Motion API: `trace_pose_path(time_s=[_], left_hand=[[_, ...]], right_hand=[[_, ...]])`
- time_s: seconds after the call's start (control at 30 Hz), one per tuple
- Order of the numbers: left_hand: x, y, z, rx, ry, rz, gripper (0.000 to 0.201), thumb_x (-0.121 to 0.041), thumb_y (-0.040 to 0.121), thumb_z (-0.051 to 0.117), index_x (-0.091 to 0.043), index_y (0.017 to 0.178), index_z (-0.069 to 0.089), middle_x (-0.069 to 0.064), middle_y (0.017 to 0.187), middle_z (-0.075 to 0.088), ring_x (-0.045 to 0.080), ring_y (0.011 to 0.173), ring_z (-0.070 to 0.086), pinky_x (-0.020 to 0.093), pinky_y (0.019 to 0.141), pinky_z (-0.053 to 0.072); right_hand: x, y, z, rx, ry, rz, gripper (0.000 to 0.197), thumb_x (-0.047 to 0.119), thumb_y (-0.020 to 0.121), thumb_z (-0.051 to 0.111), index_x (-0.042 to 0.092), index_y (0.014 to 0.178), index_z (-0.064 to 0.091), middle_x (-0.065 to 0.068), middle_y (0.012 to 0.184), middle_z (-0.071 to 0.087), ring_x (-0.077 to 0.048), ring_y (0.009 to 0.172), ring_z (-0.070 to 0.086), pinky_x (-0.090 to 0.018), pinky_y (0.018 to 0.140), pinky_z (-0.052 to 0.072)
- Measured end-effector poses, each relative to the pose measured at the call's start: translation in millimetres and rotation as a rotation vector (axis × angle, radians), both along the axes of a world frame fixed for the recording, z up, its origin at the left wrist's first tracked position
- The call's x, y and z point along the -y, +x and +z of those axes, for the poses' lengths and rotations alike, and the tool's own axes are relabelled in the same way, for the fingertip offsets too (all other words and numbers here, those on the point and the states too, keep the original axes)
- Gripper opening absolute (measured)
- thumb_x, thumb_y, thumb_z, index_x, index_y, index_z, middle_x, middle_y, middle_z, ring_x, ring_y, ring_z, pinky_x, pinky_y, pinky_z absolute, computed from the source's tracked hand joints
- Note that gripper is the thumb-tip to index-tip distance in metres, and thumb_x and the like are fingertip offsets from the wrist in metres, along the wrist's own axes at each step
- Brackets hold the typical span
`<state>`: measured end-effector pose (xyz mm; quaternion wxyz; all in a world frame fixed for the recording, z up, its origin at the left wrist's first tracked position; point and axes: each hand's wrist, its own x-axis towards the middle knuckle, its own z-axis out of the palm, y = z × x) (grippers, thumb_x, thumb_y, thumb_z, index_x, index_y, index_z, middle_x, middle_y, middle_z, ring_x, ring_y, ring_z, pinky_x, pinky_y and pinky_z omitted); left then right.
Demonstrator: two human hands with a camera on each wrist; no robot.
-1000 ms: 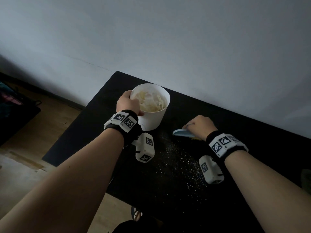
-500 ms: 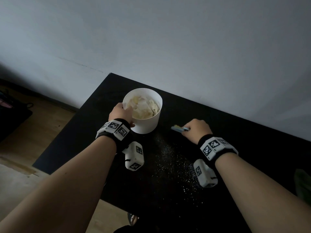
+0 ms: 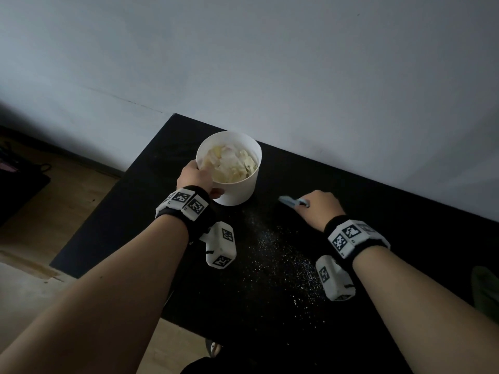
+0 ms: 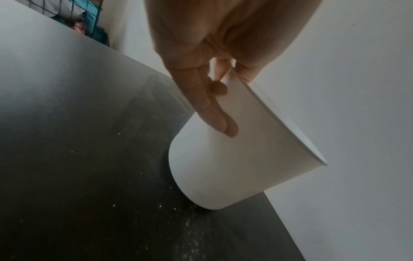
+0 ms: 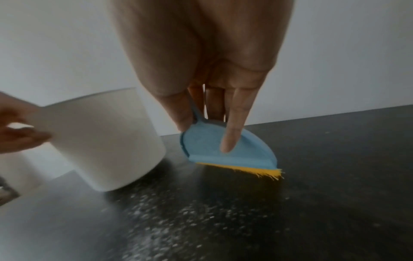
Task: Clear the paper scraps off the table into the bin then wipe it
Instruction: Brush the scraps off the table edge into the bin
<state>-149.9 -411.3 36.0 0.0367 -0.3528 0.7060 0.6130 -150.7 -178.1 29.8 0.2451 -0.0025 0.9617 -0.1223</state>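
Note:
A white round bin (image 3: 237,184) holding pale paper scraps (image 3: 229,163) stands on the black table (image 3: 270,306) near its far left corner. My left hand (image 3: 195,179) grips the bin's near rim; in the left wrist view the thumb lies on the bin's wall (image 4: 223,159) and other fingers hook over the rim. My right hand (image 3: 321,209) holds a small blue brush (image 5: 225,146) with yellow bristles (image 5: 257,171) touching the table, to the right of the bin (image 5: 107,139). Fine white specks (image 3: 278,255) dust the table between my wrists.
A pale wall (image 3: 297,76) runs right behind the table. Wooden floor (image 3: 67,201) lies to the left, with a dark object (image 3: 19,190) on it. Something green (image 3: 486,290) shows at the table's right edge. A wire rack with teal items (image 4: 85,15) stands beyond the table.
The bin with my left hand on its rim sits slightly farther back and left than before. My right hand with the brush stays to its right, low on the table.

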Motion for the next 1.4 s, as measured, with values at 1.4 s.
trace_pose_path(time_s=[1.4], left_hand=[[23, 215, 19, 0.048, -0.155, 0.372, 0.021, -0.015, 0.091, 0.036, -0.017, 0.101, 0.055, 0.005, 0.077, 0.059, 0.024, 0.050, 0.059, 0.034, 0.060, 0.056]], right_hand=[[46, 100, 14, 0.004, -0.237, 0.471, 0.031, 0.010, 0.089, 0.056, 0.025, 0.108, 0.074, -0.007, 0.103, 0.072, -0.023, 0.099, 0.065, -0.034, 0.090, 0.053]])
